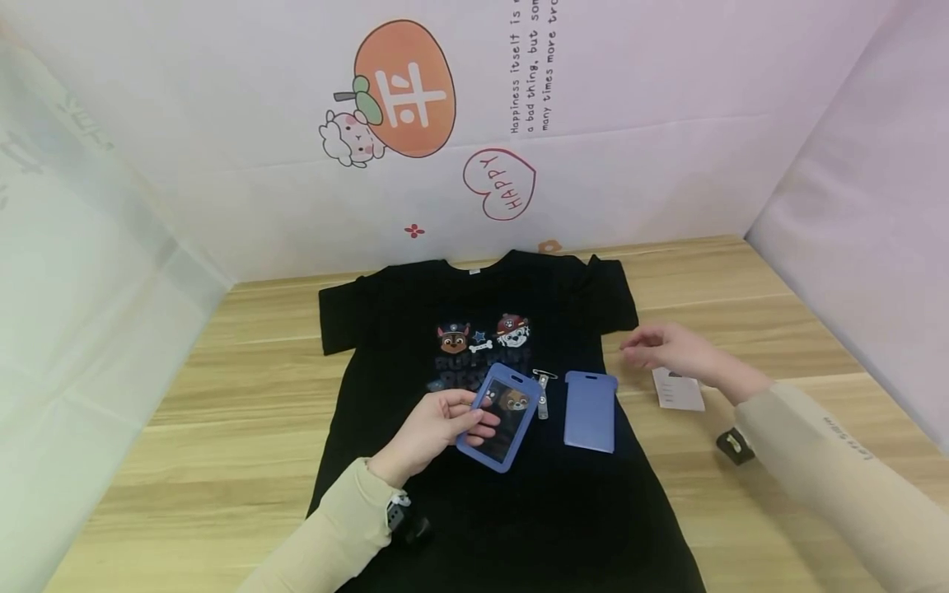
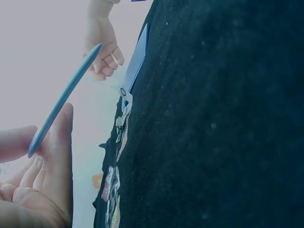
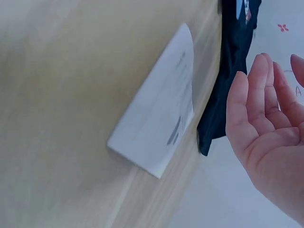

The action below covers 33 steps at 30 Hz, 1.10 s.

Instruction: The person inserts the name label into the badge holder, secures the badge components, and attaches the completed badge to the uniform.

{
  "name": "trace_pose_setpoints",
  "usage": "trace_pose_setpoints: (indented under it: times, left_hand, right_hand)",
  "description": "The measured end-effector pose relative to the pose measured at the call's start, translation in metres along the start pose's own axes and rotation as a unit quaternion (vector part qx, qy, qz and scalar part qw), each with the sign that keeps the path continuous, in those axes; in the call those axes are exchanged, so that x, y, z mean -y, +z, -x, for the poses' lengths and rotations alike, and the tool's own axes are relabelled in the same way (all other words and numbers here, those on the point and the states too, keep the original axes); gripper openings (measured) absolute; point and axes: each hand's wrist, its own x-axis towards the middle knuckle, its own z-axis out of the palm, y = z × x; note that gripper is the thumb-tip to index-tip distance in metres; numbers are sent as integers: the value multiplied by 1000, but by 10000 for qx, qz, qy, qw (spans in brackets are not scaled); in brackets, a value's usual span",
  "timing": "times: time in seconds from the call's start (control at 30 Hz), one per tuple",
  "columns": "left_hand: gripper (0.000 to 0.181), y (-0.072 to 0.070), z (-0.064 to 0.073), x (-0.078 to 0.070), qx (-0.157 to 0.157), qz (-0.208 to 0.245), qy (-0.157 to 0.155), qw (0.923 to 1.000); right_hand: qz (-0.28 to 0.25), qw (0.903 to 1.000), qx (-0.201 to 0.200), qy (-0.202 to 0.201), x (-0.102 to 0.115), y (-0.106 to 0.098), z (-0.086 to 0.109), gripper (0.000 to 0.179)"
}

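Note:
My left hand (image 1: 437,424) pinches a blue badge holder frame (image 1: 524,427) between thumb and fingers, raised above the black T-shirt (image 1: 519,527). In the left wrist view the badge frame (image 2: 66,99) appears edge-on. To its right, a blue cover piece (image 1: 590,412) lies on the shirt, and a clear strap clip with a pin (image 1: 543,395) lies between the two. My right hand (image 1: 670,350) hovers with loosely bent fingers near a white printed card (image 1: 678,391) on the table. Nothing shows in the right palm (image 3: 273,137) in the right wrist view.
The shirt is spread over a wooden table (image 1: 222,428), its collar toward the back. A small black object (image 1: 735,445) lies near the right forearm. Printed white cloth (image 1: 630,123) hangs behind the table, and pale sheets stand at both sides.

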Motion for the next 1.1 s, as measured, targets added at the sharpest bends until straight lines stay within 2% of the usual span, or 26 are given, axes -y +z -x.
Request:
trace_pose_setpoints:
  times: [0.5,0.9,1.1]
  left_hand:
    - [33,1,0,-1,91,-81,55,9999]
    - [32,2,-1,-2,114,-105,72,9999]
    - [32,2,-2,-1,116,-131,66,9998]
  right_hand:
    - [169,9992,-252,254,-8,-16,9,40]
    - [253,9981,-438,340,-19,-25,10,37]
    - [628,9955,-636,327,-26,-28,12,39]
